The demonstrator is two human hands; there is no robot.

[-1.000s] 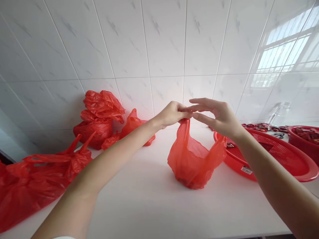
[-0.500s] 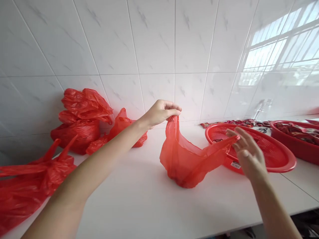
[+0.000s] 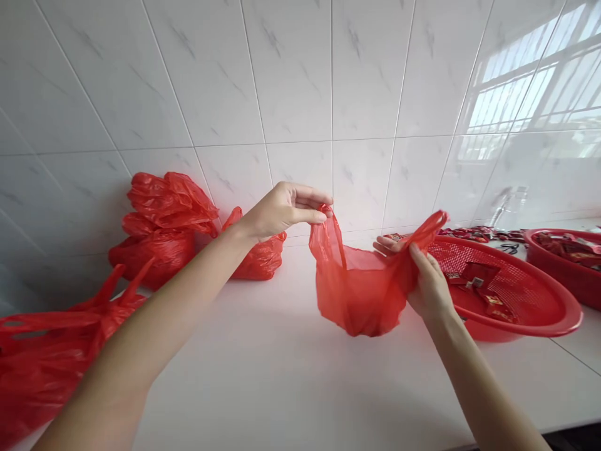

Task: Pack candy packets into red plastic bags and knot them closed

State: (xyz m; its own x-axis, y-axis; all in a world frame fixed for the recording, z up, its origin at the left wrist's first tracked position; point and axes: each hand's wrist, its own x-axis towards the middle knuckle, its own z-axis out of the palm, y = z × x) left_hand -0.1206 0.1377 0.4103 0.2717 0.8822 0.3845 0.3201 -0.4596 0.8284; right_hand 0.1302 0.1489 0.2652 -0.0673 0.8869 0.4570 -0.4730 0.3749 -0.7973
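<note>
A thin red plastic bag (image 3: 361,294) hangs between my two hands, its mouth spread and its bottom sagging just over the white table. My left hand (image 3: 293,205) pinches one handle of the bag between thumb and fingers. On the other side, my right hand (image 3: 425,275) grips the bag below its second handle, whose tip sticks up above the hand. Whatever lies inside the bag cannot be made out. Right behind my right hand is a red plastic colander (image 3: 554,307) with a few small red packets (image 3: 481,275) in it.
Filled red bags stand at the left: a stacked pair (image 3: 154,250) by the tiled wall, a smaller one (image 3: 258,260), and a large one (image 3: 51,363) nearest me. A red basin (image 3: 539,254) of packets, a clear glass (image 3: 514,203) and scattered packets (image 3: 474,233) are at the right.
My right hand has moved left and closed around the side of the bag below its handle. The bag's right handle now points upward, and more packets in the colander are visible.
</note>
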